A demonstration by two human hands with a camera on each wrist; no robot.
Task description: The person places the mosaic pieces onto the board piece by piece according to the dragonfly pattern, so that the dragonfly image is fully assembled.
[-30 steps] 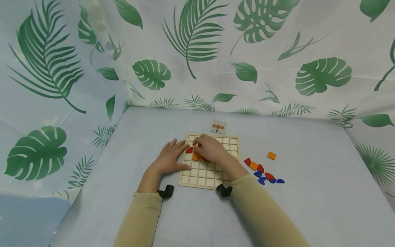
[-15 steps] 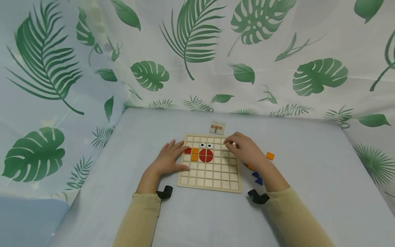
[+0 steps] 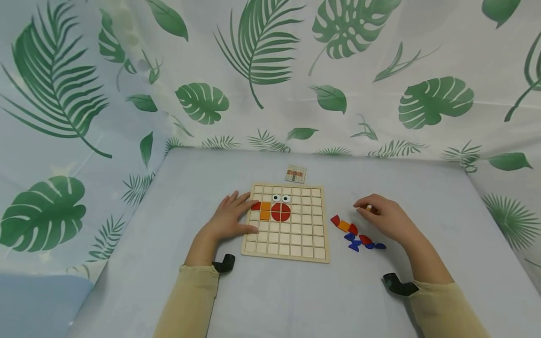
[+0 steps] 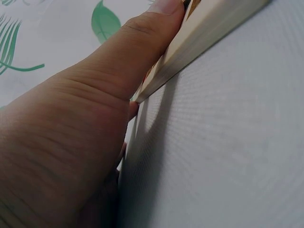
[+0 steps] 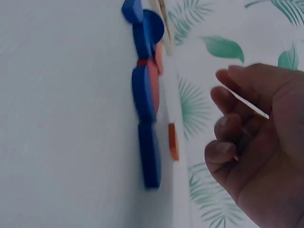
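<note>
Pale wooden grid board (image 3: pixel 285 238) on a whitish desk (image 3: pixel 279 300), squarely in front of the person, probably so both hands can reach it. Left hand (image 3: pixel 226 218) spread wide at its left rim: fingertips by a red flat piece (image 3: pixel 255 206), thumb nearer the body on the same side. Nothing gripped; looks like a brace to stop the board sliding.

On the grid: two orange square tiles (image 3: pixel 265 215), one above the other, right of the red piece. Next to them a red disc (image 3: pixel 278 210) of four quarters, two white eye pieces (image 3: pixel 276 198) just above. Cell dividers presumably keep each from drifting.

Small printed pattern card (image 3: pixel 295 173) just beyond the far rim, perhaps there to be readable yet out of the way.

Loose red, orange and blue flat pieces (image 3: pixel 350 236) right of the board, likely to suit the right hand (image 3: pixel 386 216). That hand hovers near a lone orange tile (image 5: pixel 173 141); fingers loosely curled, gap narrow, nothing seen held. Right wrist view shows tile on desk, apart from them.
</note>
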